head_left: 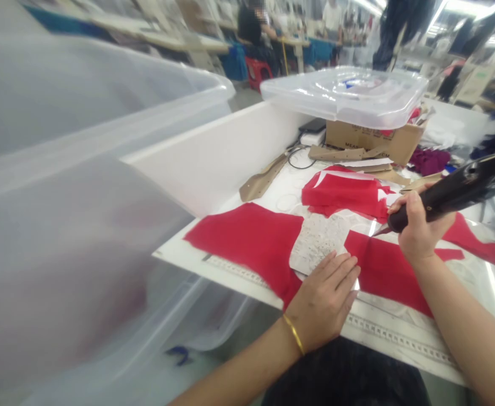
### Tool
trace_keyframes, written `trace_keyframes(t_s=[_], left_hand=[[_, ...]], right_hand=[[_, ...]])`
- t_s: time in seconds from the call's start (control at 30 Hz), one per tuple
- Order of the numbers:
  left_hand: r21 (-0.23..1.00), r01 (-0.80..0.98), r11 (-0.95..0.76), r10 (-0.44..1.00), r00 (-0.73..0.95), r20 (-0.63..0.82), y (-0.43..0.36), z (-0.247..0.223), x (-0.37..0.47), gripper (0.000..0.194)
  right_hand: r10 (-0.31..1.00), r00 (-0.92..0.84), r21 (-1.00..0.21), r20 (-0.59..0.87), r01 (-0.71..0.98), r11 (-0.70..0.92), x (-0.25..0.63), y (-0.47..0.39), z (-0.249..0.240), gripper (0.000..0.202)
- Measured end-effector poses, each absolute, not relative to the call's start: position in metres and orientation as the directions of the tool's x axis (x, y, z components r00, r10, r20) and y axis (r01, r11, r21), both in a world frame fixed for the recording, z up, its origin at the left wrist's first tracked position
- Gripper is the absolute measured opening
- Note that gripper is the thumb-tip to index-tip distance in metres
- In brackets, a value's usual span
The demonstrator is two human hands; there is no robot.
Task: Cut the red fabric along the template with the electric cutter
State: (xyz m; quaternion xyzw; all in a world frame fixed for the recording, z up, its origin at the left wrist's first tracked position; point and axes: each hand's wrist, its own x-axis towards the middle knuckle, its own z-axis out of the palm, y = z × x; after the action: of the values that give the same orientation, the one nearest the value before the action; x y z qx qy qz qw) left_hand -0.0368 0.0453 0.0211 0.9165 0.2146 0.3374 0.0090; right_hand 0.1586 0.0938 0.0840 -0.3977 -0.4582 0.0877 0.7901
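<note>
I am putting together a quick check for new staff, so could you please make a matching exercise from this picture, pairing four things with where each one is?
Things:
1. left hand
2. right hand
3. clear plastic lid
4. red fabric

Places:
A. resting on top of the cardboard box
B. spread flat on the white table
C. pressed flat on the speckled pattern piece
D. wrapped around the black handle of the cutting tool

Pairs: 1-C, 2-D, 3-A, 4-B
</note>
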Motion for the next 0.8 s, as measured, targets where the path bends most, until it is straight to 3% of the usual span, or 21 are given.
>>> trace_keyframes(t_s=[0.27,0.8], left_hand=[[0.174,0.371,-0.912,0.397,0.694,0.601,0.046,0.02,-0.038,0.033],[0.171,0.351,-0.921,0.378,0.694,0.613,0.047,0.024,-0.039,0.03]], right_hand=[[0.472,0.585,-0.707,0.659,0.268,0.655,0.181,0.079,0.085,0.036],[0.438,0.599,-0.711,0.67,0.35,0.61,0.208,0.062,0.086,0.032]])
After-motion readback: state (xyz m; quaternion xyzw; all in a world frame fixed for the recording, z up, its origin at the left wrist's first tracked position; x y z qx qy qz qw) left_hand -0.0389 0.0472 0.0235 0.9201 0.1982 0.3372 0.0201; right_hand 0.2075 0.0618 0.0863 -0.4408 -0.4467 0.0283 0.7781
